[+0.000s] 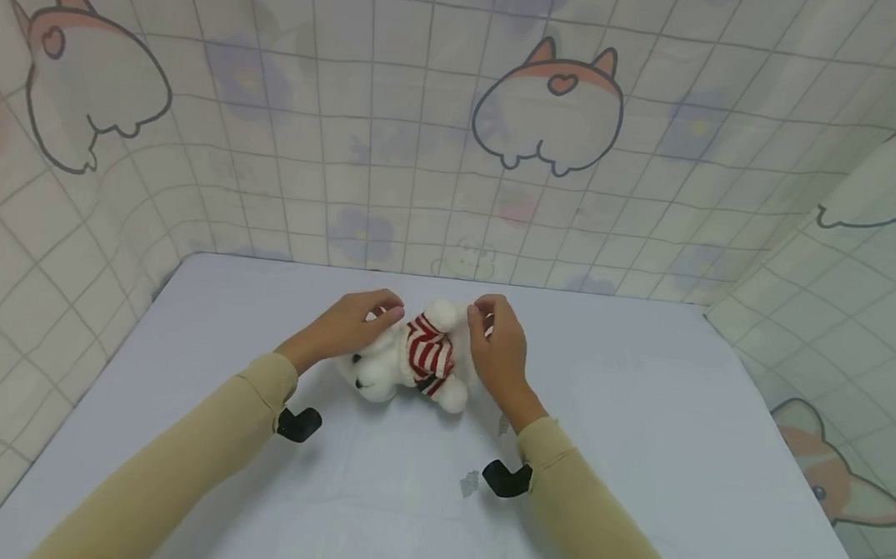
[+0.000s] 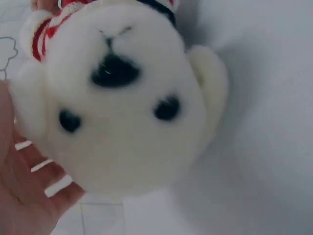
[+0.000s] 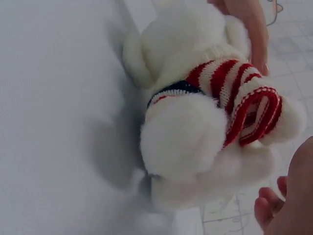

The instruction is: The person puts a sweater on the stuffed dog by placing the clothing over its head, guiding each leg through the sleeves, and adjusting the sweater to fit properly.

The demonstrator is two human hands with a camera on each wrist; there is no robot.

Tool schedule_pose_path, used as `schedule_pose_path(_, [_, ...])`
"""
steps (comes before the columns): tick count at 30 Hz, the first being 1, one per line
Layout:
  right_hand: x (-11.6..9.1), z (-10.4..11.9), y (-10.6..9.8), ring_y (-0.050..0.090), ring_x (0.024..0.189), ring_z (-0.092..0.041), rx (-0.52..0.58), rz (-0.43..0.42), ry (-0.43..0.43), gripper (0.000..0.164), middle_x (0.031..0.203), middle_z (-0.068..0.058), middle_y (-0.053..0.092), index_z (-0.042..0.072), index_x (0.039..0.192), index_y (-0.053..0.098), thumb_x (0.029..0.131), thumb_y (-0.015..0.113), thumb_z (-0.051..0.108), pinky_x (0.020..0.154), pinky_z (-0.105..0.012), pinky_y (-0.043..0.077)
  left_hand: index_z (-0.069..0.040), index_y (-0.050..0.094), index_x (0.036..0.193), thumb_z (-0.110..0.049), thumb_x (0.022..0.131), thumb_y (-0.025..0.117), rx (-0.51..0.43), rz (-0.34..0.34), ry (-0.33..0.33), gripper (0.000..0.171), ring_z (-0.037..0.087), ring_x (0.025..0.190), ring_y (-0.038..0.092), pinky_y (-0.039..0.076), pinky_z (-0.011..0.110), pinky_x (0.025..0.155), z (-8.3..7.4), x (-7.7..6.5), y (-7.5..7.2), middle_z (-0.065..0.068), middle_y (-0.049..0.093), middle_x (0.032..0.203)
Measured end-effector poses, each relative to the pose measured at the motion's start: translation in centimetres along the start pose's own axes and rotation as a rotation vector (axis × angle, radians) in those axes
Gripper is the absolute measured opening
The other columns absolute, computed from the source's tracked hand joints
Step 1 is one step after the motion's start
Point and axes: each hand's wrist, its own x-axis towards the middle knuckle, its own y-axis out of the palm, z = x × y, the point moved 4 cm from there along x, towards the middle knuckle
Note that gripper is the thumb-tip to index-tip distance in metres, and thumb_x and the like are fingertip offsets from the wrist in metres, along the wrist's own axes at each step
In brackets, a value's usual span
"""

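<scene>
A white plush bear [image 1: 431, 354] in a red-and-white striped knit sweater lies on its side, its head toward the left. My left hand [image 1: 348, 323] is at the bear's head; in the left wrist view its slightly bent, spread fingers [image 2: 46, 174] lie along the head beside one ear. Beyond the bear's feet, my right hand [image 1: 501, 348] stands close to the legs with loosely bent fingers. In the right wrist view a gap shows between those fingers [image 3: 266, 205] and the plush bear [image 3: 183, 137]. Part of its back is hidden.
The bear lies on a white-covered table [image 1: 637, 421]. Small grey patches [image 1: 470, 484] mark the cover near the right wrist. Black curved pieces [image 1: 301, 425] stick out at both sleeve cuffs. A grid-patterned curtain [image 1: 409, 144] with cartoon corgis surrounds the back and sides.
</scene>
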Motion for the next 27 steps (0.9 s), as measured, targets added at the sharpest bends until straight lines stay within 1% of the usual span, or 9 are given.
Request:
schedule_pose_path(4, [0.4, -1.4, 0.3, 0.061, 0.087, -0.024, -0.072, 0.104, 0.179, 0.036, 0.105, -0.009, 0.062, 0.008, 0.116, 0.054, 0.102, 0.042, 0.039, 0.072, -0.037, 0.05, -0.015, 0.06, 0.123, -0.053, 0.101, 0.034, 0.05, -0.012, -0.132, 0.051, 0.026, 0.108, 0.061, 0.049, 0.047, 0.089, 1.2, -1.3, -0.5, 0.008, 0.065, 0.121])
schedule_pose_path(8, [0.0, -2.7, 0.9, 0.063, 0.088, -0.027, -0.083, 0.275, 0.356, 0.054, 0.115, -0.012, 0.063, 0.01, 0.127, 0.052, 0.101, 0.031, 0.053, 0.076, -0.04, 0.05, -0.013, 0.058, 0.126, -0.065, 0.097, 0.026, 0.061, 0.071, -0.281, 0.067, 0.028, 0.097, 0.063, 0.052, 0.043, 0.078, 2.5, -2.4, -0.5, 0.013, 0.064, 0.12])
schedule_pose_path(13, [-0.4, -3.4, 1.7, 0.064, 0.064, -0.021, -0.002, 0.446, 0.474, 0.068, 0.108, -0.012, 0.065, 0.01, 0.125, 0.055, 0.099, 0.019, 0.062, 0.063, -0.03, 0.048, -0.011, 0.049, 0.135, -0.075, 0.092, 0.02, -0.108, 0.209, -0.411, 0.082, 0.026, 0.066, 0.065, 0.056, 0.035, 0.056, 3.5, -3.2, 0.3, 0.022, 0.056, 0.128])
schedule_pose_path(16, [-0.5, -3.6, 2.2, 0.061, 0.055, -0.018, 0.063, 0.494, 0.524, 0.073, 0.106, -0.014, 0.065, 0.009, 0.127, 0.056, 0.099, 0.017, 0.063, 0.054, -0.026, 0.047, -0.009, 0.045, 0.136, -0.076, 0.091, 0.021, -0.224, 0.251, -0.436, 0.084, 0.026, 0.063, 0.067, 0.057, 0.036, 0.056, 3.6, -3.4, 0.9, 0.023, 0.053, 0.129])
schedule_pose_path(18, [-0.5, -3.8, 2.4, 0.06, 0.053, -0.016, 0.114, 0.513, 0.56, 0.076, 0.104, -0.013, 0.065, 0.007, 0.13, 0.054, 0.098, 0.016, 0.064, 0.05, -0.026, 0.049, -0.009, 0.045, 0.134, -0.076, 0.09, 0.024, -0.278, 0.266, -0.441, 0.083, 0.025, 0.069, 0.067, 0.058, 0.036, 0.058, 3.5, -3.4, 1.2, 0.021, 0.051, 0.127])
schedule_pose_path(20, [-0.5, -3.9, 2.4, 0.059, 0.05, -0.016, 0.168, 0.524, 0.614, 0.078, 0.095, -0.014, 0.066, 0.002, 0.126, 0.054, 0.098, 0.017, 0.065, 0.05, -0.028, 0.051, -0.01, 0.045, 0.132, -0.076, 0.09, 0.028, -0.317, 0.27, -0.443, 0.079, 0.026, 0.079, 0.066, 0.059, 0.036, 0.06, 3.3, -3.2, 1.4, 0.018, 0.05, 0.126])
schedule_pose_path(23, [-0.5, -4.0, 2.1, 0.058, 0.048, -0.015, 0.226, 0.525, 0.683, 0.078, 0.075, -0.01, 0.063, -0.002, 0.113, 0.056, 0.098, 0.019, 0.065, 0.053, -0.03, 0.054, -0.013, 0.045, 0.133, -0.074, 0.09, 0.035, -0.332, 0.254, -0.42, 0.075, 0.026, 0.095, 0.062, 0.059, 0.035, 0.062, 3.0, -2.9, 1.5, 0.015, 0.048, 0.13])
schedule_pose_path(25, [-0.5, -3.9, 1.8, 0.058, 0.049, -0.015, 0.244, 0.519, 0.706, 0.075, 0.07, -0.01, 0.061, -0.001, 0.107, 0.057, 0.098, 0.021, 0.064, 0.056, -0.032, 0.056, -0.015, 0.044, 0.136, -0.071, 0.09, 0.039, -0.316, 0.234, -0.399, 0.073, 0.027, 0.101, 0.06, 0.059, 0.035, 0.063, 2.8, -2.6, 1.2, 0.015, 0.049, 0.132])
schedule_pose_path(27, [-0.4, -3.9, 1.5, 0.06, 0.051, -0.015, 0.254, 0.513, 0.706, 0.073, 0.074, -0.008, 0.062, 0.003, 0.113, 0.058, 0.097, 0.025, 0.065, 0.06, -0.033, 0.057, -0.016, 0.041, 0.139, -0.07, 0.091, 0.042, -0.279, 0.208, -0.373, 0.072, 0.027, 0.104, 0.058, 0.058, 0.034, 0.064, 2.6, -2.2, 0.9, 0.015, 0.05, 0.134])
